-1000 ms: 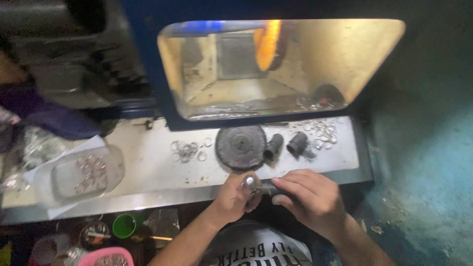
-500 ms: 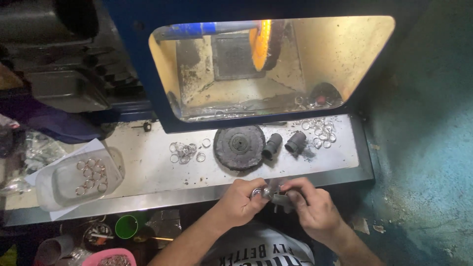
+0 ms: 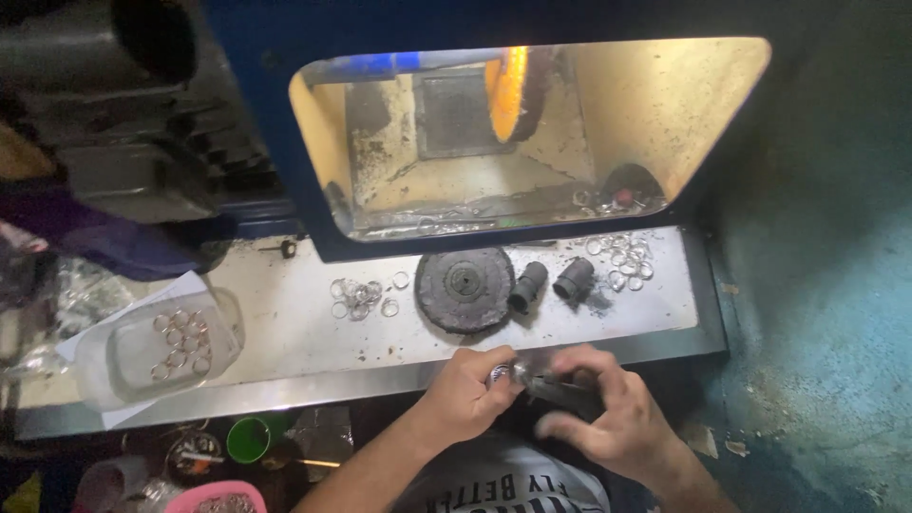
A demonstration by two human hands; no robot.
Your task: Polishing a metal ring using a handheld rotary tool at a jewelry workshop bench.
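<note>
A blue machine housing (image 3: pixel 266 38) with a lit, yellow-walled chamber was seen along the far edge of the pale surface (image 3: pixel 313 347), and an orange wheel (image 3: pixel 508 90) was mounted inside it. At the surface's left end a clear tray (image 3: pixel 157 347) holding rings was placed on white paper. Near the middle a dark round disc (image 3: pixel 465 289) was laid flat, with two dark cylindrical pieces (image 3: pixel 551 283) just to its right. Loose metal rings were gathered in two groups: one (image 3: pixel 361 296) left of the disc, another (image 3: pixel 622 261) toward the far right corner. At the near edge, a small shiny ring (image 3: pixel 501 373) was pinched in the fingertips of the left hand (image 3: pixel 465 389), while the right hand (image 3: pixel 608 418) was closed around a dark tool, possibly a holder, its outline being blurred. Judging by the loose groups, many rings appeared yet to be handled.
</note>
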